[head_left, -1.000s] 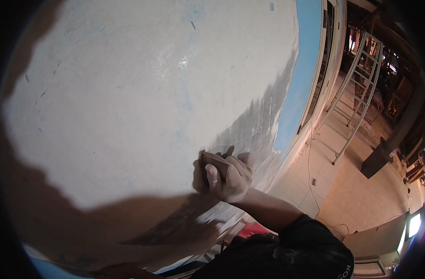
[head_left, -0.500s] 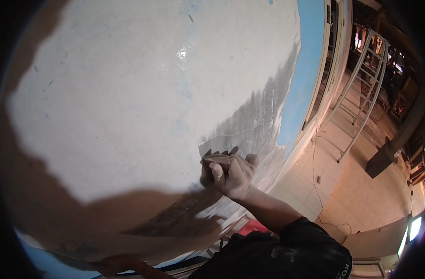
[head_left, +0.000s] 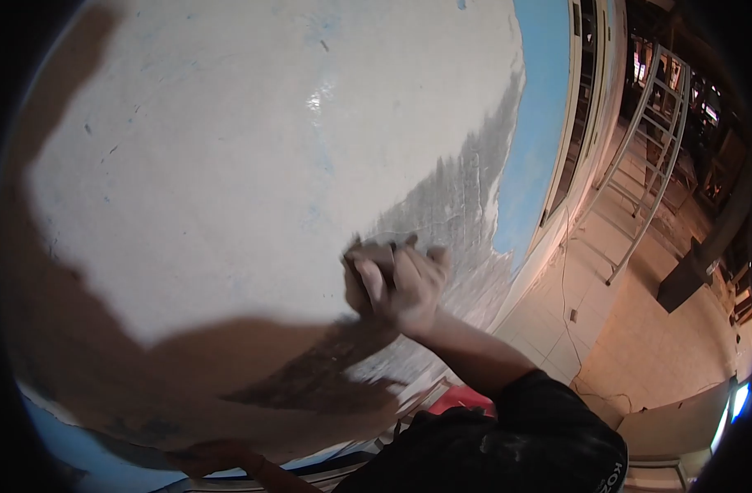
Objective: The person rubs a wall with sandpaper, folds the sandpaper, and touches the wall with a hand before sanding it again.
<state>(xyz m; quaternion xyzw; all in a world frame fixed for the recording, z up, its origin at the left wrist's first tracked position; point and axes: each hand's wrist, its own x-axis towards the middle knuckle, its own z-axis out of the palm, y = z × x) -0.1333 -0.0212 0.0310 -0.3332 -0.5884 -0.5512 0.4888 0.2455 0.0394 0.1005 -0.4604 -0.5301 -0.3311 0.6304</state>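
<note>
My right hand (head_left: 402, 287) is closed around a small brown block (head_left: 378, 256), which looks like a sanding block, and holds it against the wall. The wall (head_left: 220, 164) has a broad whitish, smooth-looking coat. Beside my right hand, a darker grey streaked patch (head_left: 442, 197) runs diagonally up to the blue paint. My left hand (head_left: 216, 457) lies low on the wall at the bottom left, in shadow, near the blue lower band. Its fingers appear stretched out; their tips are hard to make out.
Blue paint (head_left: 544, 107) borders the coat on the right, beside a window frame (head_left: 575, 123). Farther right, a metal ladder (head_left: 651, 156) stands on the tiled floor (head_left: 549, 320), where a cable (head_left: 567, 304) runs. A red item (head_left: 466, 398) shows beside my black sleeve.
My right hand has moved a little up and to the left along the wall with the block, now blurred by motion. My left hand shows more fully at the bottom left.
</note>
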